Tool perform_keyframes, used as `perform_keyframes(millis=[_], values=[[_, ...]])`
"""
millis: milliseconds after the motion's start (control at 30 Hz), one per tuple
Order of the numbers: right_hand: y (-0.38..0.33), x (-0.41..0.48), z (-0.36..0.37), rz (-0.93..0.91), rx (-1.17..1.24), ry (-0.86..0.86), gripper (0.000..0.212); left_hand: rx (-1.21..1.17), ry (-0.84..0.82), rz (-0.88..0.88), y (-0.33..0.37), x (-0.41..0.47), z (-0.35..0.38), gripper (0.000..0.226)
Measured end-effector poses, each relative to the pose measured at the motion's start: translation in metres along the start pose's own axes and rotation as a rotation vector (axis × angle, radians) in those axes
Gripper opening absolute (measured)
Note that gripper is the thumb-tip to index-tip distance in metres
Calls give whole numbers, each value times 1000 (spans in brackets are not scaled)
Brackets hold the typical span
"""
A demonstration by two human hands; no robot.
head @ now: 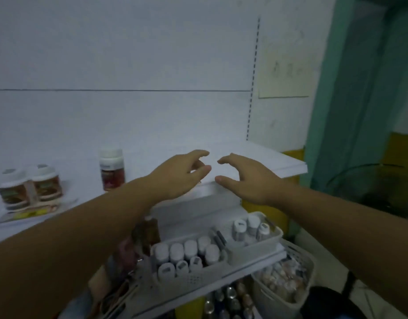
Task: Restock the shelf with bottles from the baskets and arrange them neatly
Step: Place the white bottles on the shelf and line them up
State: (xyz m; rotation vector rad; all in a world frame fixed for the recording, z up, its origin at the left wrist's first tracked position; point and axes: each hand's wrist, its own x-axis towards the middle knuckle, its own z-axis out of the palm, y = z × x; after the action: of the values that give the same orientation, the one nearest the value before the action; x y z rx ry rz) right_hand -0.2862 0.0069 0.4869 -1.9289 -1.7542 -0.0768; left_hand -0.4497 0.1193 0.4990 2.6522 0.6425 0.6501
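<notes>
Left hand (177, 176) and right hand (246, 180) held empty, fingers loosely curled, fingertips nearly meeting, poised over shelf (267, 162) front edge, bottle (112, 169) well apart leftward, baskets (194, 280) below.

Both arms are bare and extended forward, converging toward the centre of the view. The left forearm (83, 226) enters from the lower left, the right forearm (336, 215) from the lower right, both wrists roughly straight. The left hand (182, 173) and right hand (246, 178) are raised at about the same height, palms turned toward each other. On each hand the fingers (204, 153) are loosely curved with the thumb spread below them, and neither hand grips anything. The opposing fingertips are close but apart, with a narrow gap between them.
</notes>
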Motion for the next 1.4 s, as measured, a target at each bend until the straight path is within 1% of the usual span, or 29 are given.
perform_keyframes(millis=[100, 200, 267, 333, 400, 500, 567, 600, 700, 800, 867, 933, 1033, 1100, 1167, 1267, 1333, 1400], values=[[52, -47, -1, 114, 30, -30, 51, -93, -105, 3, 13, 2, 75, 45], [100, -76, 6, 225, -27, -103, 50, -152, -269, -77, 8, 4, 134, 50], [129, -84, 17, 303, -53, -155, 51, -178, -313, -140, -4, 10, 161, 50], [156, -86, 33, 362, -67, -196, 49, -233, -330, -207, -20, 20, 184, 47], [182, -84, 53, 402, -52, -225, 42, -306, -336, -276, -37, 31, 209, 42], [217, -73, 89, 510, -12, -272, 40, -418, -279, -372, -60, 54, 249, 36], [239, -63, 115, 589, -13, -299, 38, -479, -254, -442, -71, 70, 277, 26], [248, -58, 128, 632, -1, -318, 40, -506, -248, -487, -77, 77, 291, 25], [272, -43, 162, 728, 86, -350, 47, -555, -240, -570, -98, 95, 327, 32], [296, -34, 188, 695, 98, -338, 51, -564, -227, -602, -113, 109, 351, 46], [311, -27, 201, 669, 60, -321, 51, -530, -210, -601, -113, 115, 364, 58], [324, -19, 212, 616, 4, -300, 52, -504, -168, -622, -112, 120, 380, 64], [344, 0, 226, 441, -9, -202, 46, -510, -120, -710, -111, 127, 402, 60], [357, 18, 235, 363, -22, -215, 49, -560, -78, -795, -109, 135, 414, 54], [369, 36, 246, 369, -78, -237, 56, -565, -20, -878, -107, 141, 424, 54], [386, 53, 259, 454, -108, -243, 67, -497, 29, -1005, -109, 148, 438, 67], [393, 54, 269, 462, -117, -225, 69, -496, 30, -1009, -113, 154, 446, 71], [396, 51, 278, 429, -168, -186, 69, -459, 58, -990, -116, 161, 453, 73]])
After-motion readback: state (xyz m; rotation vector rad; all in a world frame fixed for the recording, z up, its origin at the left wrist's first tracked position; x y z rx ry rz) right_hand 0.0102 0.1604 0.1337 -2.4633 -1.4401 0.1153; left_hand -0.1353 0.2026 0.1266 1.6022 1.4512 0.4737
